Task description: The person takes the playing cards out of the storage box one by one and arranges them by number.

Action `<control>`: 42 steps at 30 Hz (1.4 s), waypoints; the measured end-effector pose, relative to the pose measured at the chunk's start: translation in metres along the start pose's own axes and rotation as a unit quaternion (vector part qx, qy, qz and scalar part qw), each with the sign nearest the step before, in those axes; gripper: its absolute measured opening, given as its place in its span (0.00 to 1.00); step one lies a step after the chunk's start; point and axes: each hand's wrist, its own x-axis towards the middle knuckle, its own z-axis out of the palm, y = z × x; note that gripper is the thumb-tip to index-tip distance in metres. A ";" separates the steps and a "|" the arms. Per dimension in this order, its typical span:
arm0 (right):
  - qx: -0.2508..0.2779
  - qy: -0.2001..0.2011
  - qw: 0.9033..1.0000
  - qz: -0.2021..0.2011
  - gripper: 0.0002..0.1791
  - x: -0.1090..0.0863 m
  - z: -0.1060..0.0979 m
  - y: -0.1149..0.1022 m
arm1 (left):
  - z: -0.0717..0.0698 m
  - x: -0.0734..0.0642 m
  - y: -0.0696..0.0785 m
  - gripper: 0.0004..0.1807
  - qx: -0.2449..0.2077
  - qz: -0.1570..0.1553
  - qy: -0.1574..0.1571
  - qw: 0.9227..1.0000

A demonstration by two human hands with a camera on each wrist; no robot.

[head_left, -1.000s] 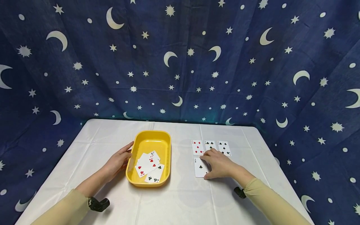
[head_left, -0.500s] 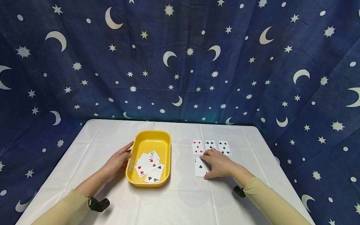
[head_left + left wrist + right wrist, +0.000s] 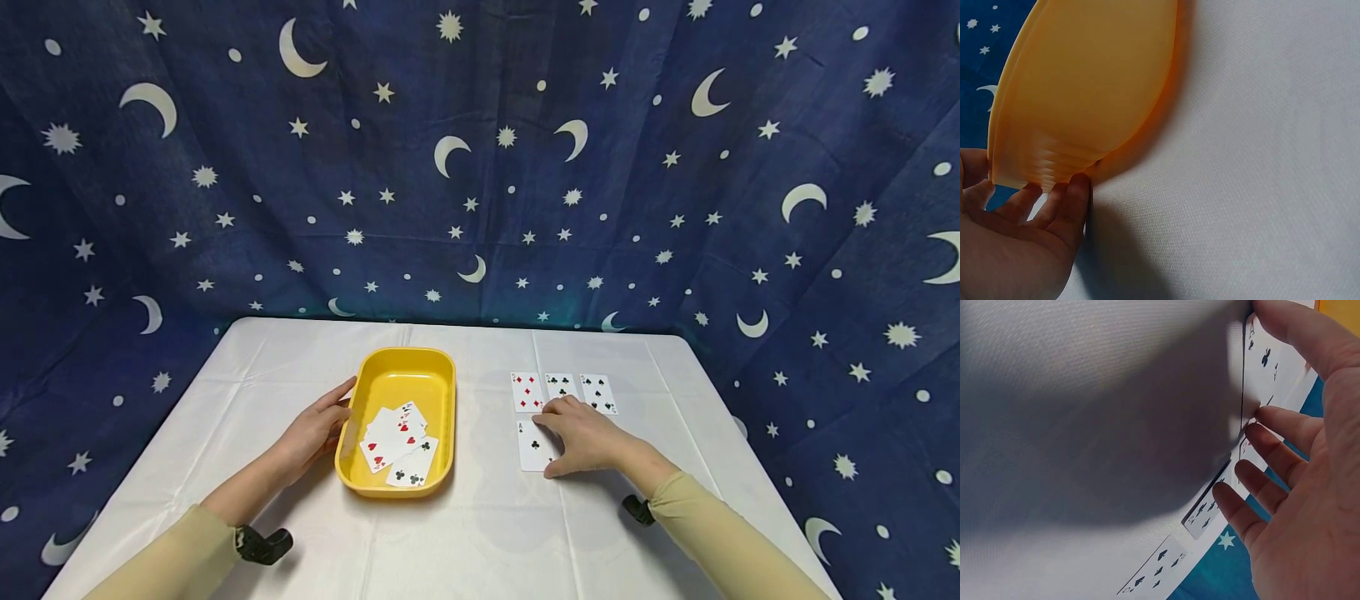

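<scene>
At the table's right side my right hand (image 3: 590,437) holds an ace of clubs (image 3: 531,446) flat on the cloth, thumb at its near edge and a fingertip at its far edge. Its other fingers spread out in the right wrist view. Just beyond lie three face-up cards in a row: a red diamond card (image 3: 527,392), a club card (image 3: 561,385) and a black-suited card (image 3: 597,394). My left hand (image 3: 311,433) rests against the left wall of a yellow tray (image 3: 405,387); its fingertips touch the tray's outside in the left wrist view.
Several loose playing cards (image 3: 390,437), some overlapping, lie inside the tray. A white cloth covers the table (image 3: 480,533). Behind it hangs a dark blue curtain (image 3: 495,192) with moons and stars. A black device (image 3: 262,546) sits on my left wrist.
</scene>
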 end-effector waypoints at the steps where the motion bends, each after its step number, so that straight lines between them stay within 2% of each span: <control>1: 0.000 0.000 1.000 -0.001 0.48 0.000 -0.001 0.000 | 0.000 0.000 0.000 0.36 -0.001 0.000 0.000 1.000; 7: -0.005 0.013 1.000 -0.003 0.49 0.002 -0.013 0.001 | 0.000 0.001 -0.002 0.37 -0.002 -0.007 0.001 1.000; 13: -0.008 0.045 0.999 -0.021 0.48 0.013 -0.032 -0.005 | -0.001 0.002 -0.003 0.37 -0.005 -0.011 0.004 1.000; 24: 0.001 0.068 0.995 -0.072 0.41 0.051 -0.055 -0.047 | -0.003 0.003 -0.003 0.36 -0.005 -0.003 0.002 1.000; 34: -0.015 0.048 0.991 -0.121 0.41 0.095 -0.059 -0.089 | -0.003 0.003 -0.004 0.36 -0.007 0.001 0.003 1.000; 42: -0.055 0.019 0.985 -0.162 0.38 0.123 -0.054 -0.117 | -0.002 0.003 -0.003 0.36 -0.001 -0.002 0.003 1.000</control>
